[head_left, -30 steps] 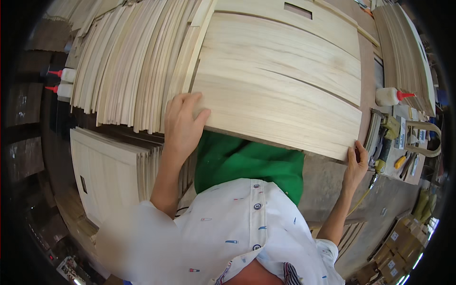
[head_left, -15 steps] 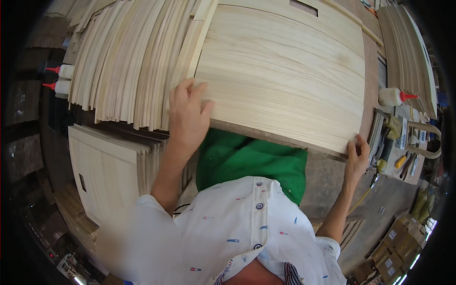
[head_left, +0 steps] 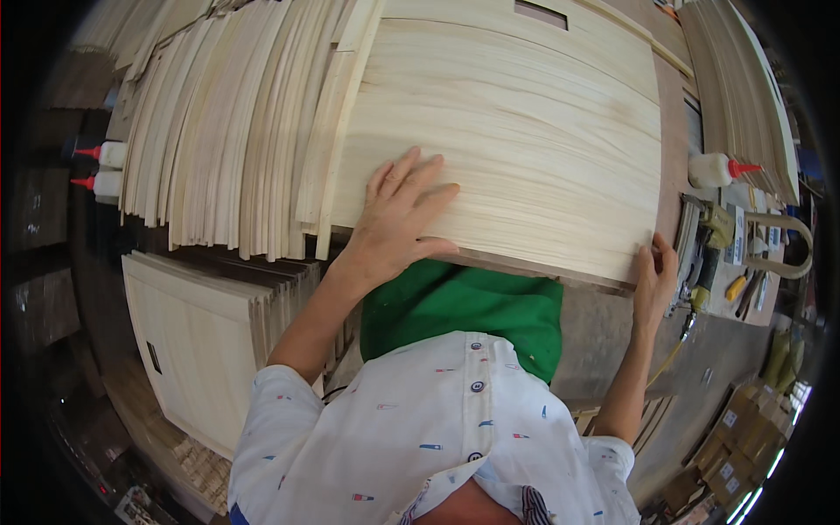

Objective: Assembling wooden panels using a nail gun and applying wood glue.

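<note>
A wide pale wooden panel (head_left: 516,131) lies flat on the workbench in front of me, with a dark rectangular cutout (head_left: 542,15) near its far edge. On the panel's near left part my left hand (head_left: 398,214) rests open, fingers spread and thumb at the near edge. My right hand (head_left: 654,278) is closed at the near right corner, its curled fingers and thumb gripping the panel there. A narrow wooden strip (head_left: 337,131) runs along the panel's left side, a little left of my left hand.
Stacked thin boards (head_left: 210,131) stand left of the panel; more panels (head_left: 188,337) with cutouts lean below them. At right are a white glue bottle with a red tip (head_left: 711,171), a green air tool (head_left: 717,227) with a yellow hose, an orange-handled tool (head_left: 736,287) and stacked boards (head_left: 744,87).
My left hand has left the strip at the panel's left edge and moved right onto the panel, spreading its fingers. The strip's near end now reaches closer to me. My right hand stays at the corner.
</note>
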`<action>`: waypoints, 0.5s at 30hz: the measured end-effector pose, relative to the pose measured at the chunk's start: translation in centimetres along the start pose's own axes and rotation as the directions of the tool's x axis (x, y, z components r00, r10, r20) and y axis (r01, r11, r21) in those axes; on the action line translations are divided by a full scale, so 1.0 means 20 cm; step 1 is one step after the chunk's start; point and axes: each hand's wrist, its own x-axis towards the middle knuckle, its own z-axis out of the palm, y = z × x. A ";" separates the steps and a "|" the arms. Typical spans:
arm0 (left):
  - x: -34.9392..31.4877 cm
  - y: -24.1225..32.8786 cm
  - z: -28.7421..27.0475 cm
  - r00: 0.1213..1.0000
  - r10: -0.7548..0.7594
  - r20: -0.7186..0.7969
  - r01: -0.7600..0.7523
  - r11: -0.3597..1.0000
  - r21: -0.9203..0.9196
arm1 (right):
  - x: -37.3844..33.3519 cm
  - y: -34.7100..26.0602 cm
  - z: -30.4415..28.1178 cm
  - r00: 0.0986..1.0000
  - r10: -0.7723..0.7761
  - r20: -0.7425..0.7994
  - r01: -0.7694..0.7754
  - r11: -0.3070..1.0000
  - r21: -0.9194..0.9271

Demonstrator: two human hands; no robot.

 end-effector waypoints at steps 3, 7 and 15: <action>-0.01 -0.02 0.02 0.999 0.030 -0.045 -0.028 0.999 0.039 | 0.15 -0.02 0.03 1.000 0.012 -0.012 -0.011 0.998 0.069; -0.01 -0.04 0.04 0.992 0.070 -0.104 -0.063 0.996 0.065 | 0.34 -0.05 0.09 1.000 0.027 -0.005 -0.025 0.976 0.216; 0.00 0.00 0.01 0.996 0.079 -0.041 -0.073 0.991 0.114 | 0.37 -0.03 0.15 1.000 0.024 -0.018 -0.019 0.971 0.238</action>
